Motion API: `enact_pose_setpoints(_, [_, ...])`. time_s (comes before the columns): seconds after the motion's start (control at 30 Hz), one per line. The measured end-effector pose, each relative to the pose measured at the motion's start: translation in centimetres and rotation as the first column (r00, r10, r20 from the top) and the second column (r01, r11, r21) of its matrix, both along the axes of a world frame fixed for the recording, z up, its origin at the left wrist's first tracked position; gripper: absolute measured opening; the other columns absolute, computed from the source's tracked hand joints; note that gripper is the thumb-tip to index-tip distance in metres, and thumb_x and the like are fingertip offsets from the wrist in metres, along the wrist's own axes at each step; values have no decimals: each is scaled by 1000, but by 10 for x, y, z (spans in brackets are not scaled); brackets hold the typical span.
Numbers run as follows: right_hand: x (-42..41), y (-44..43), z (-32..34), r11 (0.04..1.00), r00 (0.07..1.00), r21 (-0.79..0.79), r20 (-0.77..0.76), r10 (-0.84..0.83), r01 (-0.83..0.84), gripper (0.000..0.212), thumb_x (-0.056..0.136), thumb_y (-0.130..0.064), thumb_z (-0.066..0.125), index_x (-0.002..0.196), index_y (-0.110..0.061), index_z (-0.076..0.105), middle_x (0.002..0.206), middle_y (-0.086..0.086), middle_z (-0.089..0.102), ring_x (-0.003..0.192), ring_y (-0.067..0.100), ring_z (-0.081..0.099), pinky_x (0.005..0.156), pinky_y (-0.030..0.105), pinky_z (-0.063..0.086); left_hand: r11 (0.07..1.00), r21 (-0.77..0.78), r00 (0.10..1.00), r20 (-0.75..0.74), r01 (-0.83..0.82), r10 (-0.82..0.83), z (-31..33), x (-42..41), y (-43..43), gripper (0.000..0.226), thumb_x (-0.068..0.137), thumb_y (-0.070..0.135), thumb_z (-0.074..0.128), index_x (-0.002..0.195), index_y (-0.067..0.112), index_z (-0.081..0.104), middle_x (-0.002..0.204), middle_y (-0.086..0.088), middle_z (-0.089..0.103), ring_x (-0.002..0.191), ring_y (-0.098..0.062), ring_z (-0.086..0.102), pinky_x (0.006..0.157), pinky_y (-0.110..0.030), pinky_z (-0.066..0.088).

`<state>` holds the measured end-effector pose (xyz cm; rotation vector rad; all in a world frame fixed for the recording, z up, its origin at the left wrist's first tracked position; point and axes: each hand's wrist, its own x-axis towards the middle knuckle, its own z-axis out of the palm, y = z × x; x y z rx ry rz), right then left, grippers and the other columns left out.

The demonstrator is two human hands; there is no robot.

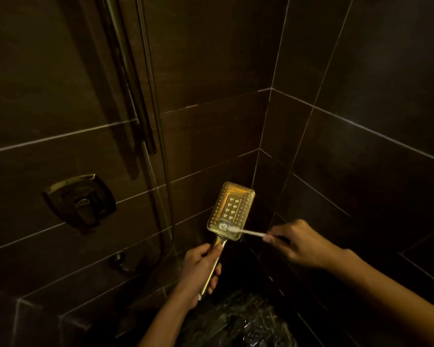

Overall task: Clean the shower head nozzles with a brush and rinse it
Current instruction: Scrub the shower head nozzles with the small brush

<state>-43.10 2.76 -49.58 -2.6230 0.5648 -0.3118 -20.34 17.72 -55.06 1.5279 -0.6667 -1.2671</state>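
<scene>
A rectangular gold shower head point(232, 209) faces me in the corner of a dark tiled shower, nozzle plate up. My left hand point(199, 274) grips its gold handle from below. A thin white brush point(247, 231) lies across the lower edge of the nozzle plate, bristles touching near a small round button. My right hand point(301, 242) pinches the brush's handle end, just right of the shower head.
A metal hose point(158, 136) and slide rail point(130, 96) run down the left wall. A square mixer valve point(79, 200) sits on that wall, with a small outlet fitting point(120, 260) below. Dark marble floor point(243, 319) lies underneath.
</scene>
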Motion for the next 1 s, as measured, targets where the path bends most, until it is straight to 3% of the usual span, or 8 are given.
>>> enact_pose_setpoints(0.07, [-1, -1, -1, 1000, 1000, -10, 8, -12, 12, 19, 105, -36, 52, 93, -30, 66, 69, -9, 61, 61, 10, 60, 53, 26, 48, 1000, 1, 1000, -15, 0, 0, 0, 0, 0, 23, 96, 37, 61, 85, 16, 63, 59, -7, 57, 37, -19, 44, 38, -19, 32])
enact_pose_setpoints(0.2, [-7, -14, 7, 967, 953, -45, 190, -237, 249, 18, 102, -34, 53, 89, -44, 59, 64, -12, 60, 62, 9, 63, 49, 15, 41, 1000, 5, 999, -39, 0, 0, 0, -3, 3, 23, 97, 35, 60, 86, 15, 62, 58, -6, 56, 35, -18, 43, 36, -18, 31])
enact_pose_setpoints(0.37, [-4, 3, -5, 999, 1000, -33, -5, 4, -4, 27, 105, -39, 49, 93, -25, 68, 70, -6, 64, 61, 8, 61, 55, 26, 47, 1000, 23, 998, -68, -5, 7, 2, -3, 6, 25, 96, 38, 61, 88, 14, 62, 60, -5, 57, 37, -16, 43, 37, -20, 32])
enact_pose_setpoints(0.43, [-5, 2, -3, 999, 999, -28, 21, -41, 42, 30, 104, -43, 46, 92, -26, 68, 70, -6, 64, 61, 10, 61, 54, 26, 48, 1000, 26, 998, -64, -6, 7, 3, -3, 8, 27, 96, 38, 61, 91, 11, 62, 60, -5, 57, 37, -16, 43, 38, -20, 32])
enact_pose_setpoints(0.53, [-11, -9, 6, 969, 954, 4, 178, -243, 246, 22, 102, -40, 49, 83, -42, 59, 62, -9, 59, 58, 12, 61, 48, 20, 42, 1000, 27, 998, -69, -9, 11, 5, -5, 10, 27, 96, 38, 62, 90, 11, 61, 59, -5, 56, 36, -17, 43, 38, -21, 31])
enact_pose_setpoints(0.73, [-10, 9, -10, 1000, 1000, 5, 20, -7, 7, 18, 105, -38, 52, 91, -36, 64, 67, -12, 60, 60, 5, 60, 53, 19, 44, 999, 32, 997, -80, -5, 7, 7, -5, 8, 26, 97, 36, 60, 91, 11, 60, 59, -5, 56, 38, -17, 43, 37, -21, 31])
enact_pose_setpoints(0.87, [-12, 1, -4, 956, 937, 32, 192, -291, 291, 24, 102, -46, 46, 90, -36, 65, 65, -8, 62, 60, 12, 63, 50, 29, 49, 999, 38, 996, -88, -12, 15, 6, -8, 7, 25, 97, 35, 61, 91, 11, 60, 58, -5, 56, 37, -17, 42, 37, -20, 30])
enact_pose_setpoints(1.0, [-10, 10, -7, 998, 995, 17, 73, -65, 64, 16, 104, -36, 53, 93, -37, 65, 68, -10, 63, 60, 9, 62, 53, 23, 47, 999, 40, 995, -100, -20, 23, 5, -8, 8, 25, 96, 36, 61, 91, 11, 59, 58, -5, 55, 36, -17, 41, 38, -20, 30])
